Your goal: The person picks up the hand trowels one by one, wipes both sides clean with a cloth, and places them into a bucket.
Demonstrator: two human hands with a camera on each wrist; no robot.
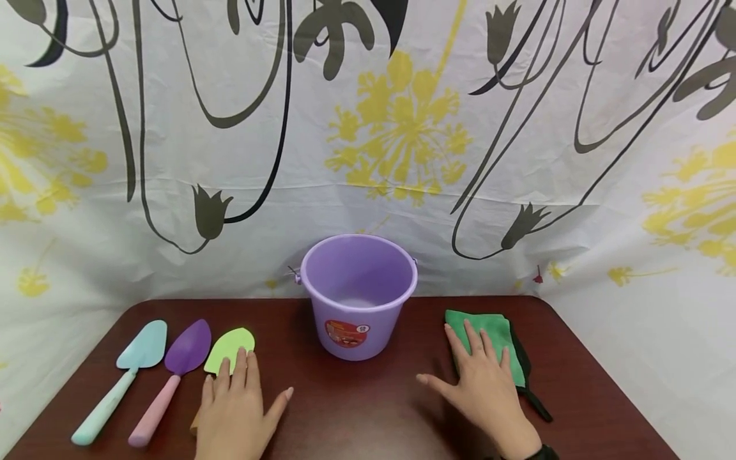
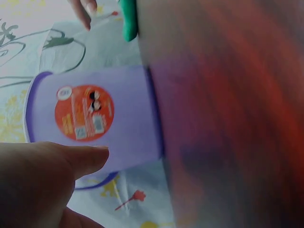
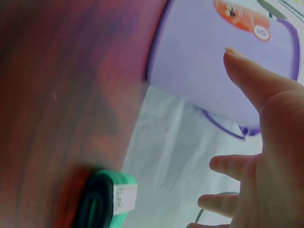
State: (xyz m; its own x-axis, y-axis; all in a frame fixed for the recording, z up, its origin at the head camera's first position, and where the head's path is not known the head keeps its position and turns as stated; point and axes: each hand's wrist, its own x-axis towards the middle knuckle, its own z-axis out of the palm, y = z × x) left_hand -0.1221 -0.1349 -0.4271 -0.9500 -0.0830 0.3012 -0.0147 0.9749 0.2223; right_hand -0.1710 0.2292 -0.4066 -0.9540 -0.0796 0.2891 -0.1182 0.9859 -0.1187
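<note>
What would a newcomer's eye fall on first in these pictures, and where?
Probably the purple bucket at the far middle of the table, with its red label facing front. Next, three bright trowels lie in a row at left, the lime-green one partly hidden by the left fingers. At right, the right fingers partly hide a green cloth.

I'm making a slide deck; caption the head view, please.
Purple bucket standing between a lime trowel, under the left hand, and green fabric, under the right hand.

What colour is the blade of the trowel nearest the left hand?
The blade is light yellow-green; it shows best in the head view.
</note>
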